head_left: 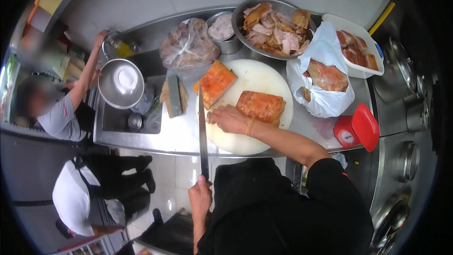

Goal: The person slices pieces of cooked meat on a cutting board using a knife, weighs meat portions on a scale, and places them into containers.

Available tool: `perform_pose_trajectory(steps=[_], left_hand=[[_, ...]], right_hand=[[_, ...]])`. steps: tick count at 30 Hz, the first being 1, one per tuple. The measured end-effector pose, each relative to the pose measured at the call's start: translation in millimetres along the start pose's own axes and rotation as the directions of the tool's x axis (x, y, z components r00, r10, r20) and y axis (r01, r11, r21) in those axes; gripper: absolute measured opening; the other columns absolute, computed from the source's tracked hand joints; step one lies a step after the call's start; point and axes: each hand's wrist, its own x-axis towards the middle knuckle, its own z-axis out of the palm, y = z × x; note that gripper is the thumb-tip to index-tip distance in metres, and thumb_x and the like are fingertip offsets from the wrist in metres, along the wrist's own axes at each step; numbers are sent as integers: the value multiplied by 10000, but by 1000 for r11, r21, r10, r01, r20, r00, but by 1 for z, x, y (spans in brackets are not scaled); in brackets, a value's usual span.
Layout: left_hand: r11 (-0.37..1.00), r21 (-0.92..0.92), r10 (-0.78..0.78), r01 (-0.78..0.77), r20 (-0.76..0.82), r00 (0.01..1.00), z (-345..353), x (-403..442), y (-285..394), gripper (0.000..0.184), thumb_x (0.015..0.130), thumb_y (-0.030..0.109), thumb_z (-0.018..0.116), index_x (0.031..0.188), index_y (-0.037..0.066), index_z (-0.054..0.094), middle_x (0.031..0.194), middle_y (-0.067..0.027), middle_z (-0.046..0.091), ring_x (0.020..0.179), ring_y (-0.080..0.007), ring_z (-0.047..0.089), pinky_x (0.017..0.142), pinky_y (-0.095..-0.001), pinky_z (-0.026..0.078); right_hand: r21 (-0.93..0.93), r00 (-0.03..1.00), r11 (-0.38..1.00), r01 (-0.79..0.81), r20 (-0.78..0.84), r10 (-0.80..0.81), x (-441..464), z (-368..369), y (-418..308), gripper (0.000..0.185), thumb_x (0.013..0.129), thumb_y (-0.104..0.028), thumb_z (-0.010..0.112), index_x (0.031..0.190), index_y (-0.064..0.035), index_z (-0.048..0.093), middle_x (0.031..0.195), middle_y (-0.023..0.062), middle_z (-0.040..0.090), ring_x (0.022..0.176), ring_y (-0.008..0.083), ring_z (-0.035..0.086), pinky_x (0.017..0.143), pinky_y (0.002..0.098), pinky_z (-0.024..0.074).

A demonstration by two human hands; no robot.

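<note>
My left hand point(200, 197) grips the handle of a long knife point(203, 137). Its blade points away from me along the left edge of a round white cutting board point(264, 72), the tip overlapping an orange-skinned slab of roast meat point(217, 84). On the board, my right hand point(230, 119) lies palm down with fingers spread, just below that slab. A second browned piece of meat point(261, 106) sits beside this hand, partly behind the wrist. I see nothing held in the right hand.
A metal bowl of cut meat point(239, 32), bagged meat point(183, 42), a white plastic bag point(321, 105), a white tub point(361, 72) and a red scale point(357, 127) surround the board. A sharpening stone point(174, 95) lies left. At the sink, a person holds a steel bowl point(111, 85); another bends behind.
</note>
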Motion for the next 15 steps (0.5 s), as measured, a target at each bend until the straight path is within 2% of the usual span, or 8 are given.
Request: perform_pose_trajectory(steps=[3,4,7,9,10,11,13,15], left_hand=[[996,-81,-48,48,-7,999,0,-4,7,728,1058,526,374,816,-96,663,527,-52,500,454,-125,470,440,-309,345],[992,-120,-50,48,-13,999,1,-3,1,737,1053,544,382,821,-99,656,527,-38,484,438,-113,446,425,-292,326],[982,-151,-118,116,-6,993,-2,-5,3,737,1049,552,391,822,-98,654,526,-41,484,434,-111,435,424,-293,322],[986,-130,-109,108,2,994,-1,-3,5,737,1049,553,391,823,-97,654,526,-39,483,441,-110,436,430,-290,324],[987,-118,-106,107,10,994,-1,-2,6,737,1049,554,391,824,-96,654,527,-39,482,444,-109,436,432,-288,326],[991,-101,-90,91,12,996,0,0,5,735,1051,550,391,818,-96,653,524,-43,483,450,-116,446,441,-295,335],[995,-65,-71,72,20,997,2,5,-4,732,1053,542,391,806,-96,651,517,-51,484,464,-129,466,459,-309,354],[1000,19,-6,5,31,1000,1,10,-8,724,1053,533,395,792,-92,652,512,-66,488,477,-147,484,480,-332,371]], right_hand=[[181,990,973,-144,32,140,-6,-25,-14,262,895,-51,558,1141,-101,631,987,117,690,922,329,665,790,480,507],[265,986,961,-84,-115,119,-16,-41,-14,276,903,-42,532,1161,-86,619,962,167,698,888,357,677,769,502,516],[329,908,885,-330,-144,392,-26,-98,6,322,887,-32,539,1188,-116,615,955,170,696,903,362,681,783,482,529],[128,876,946,-299,-357,325,-19,-129,60,380,877,-24,531,1231,-139,610,952,181,692,902,378,677,788,481,528],[125,870,922,-367,-303,388,-15,-170,73,433,869,-42,547,1285,-157,582,982,197,691,940,390,671,830,488,525],[57,791,928,-369,-504,346,-9,-180,110,460,868,-74,576,1323,-135,562,1067,221,690,1015,377,665,900,467,524],[-70,602,914,-399,-772,204,-7,-205,151,460,868,-122,624,1324,-81,570,1201,232,658,1106,363,639,977,449,501],[-188,621,906,-379,-778,99,-17,-228,147,495,875,-180,658,1338,-35,557,1265,239,625,1157,372,611,1019,441,474]])
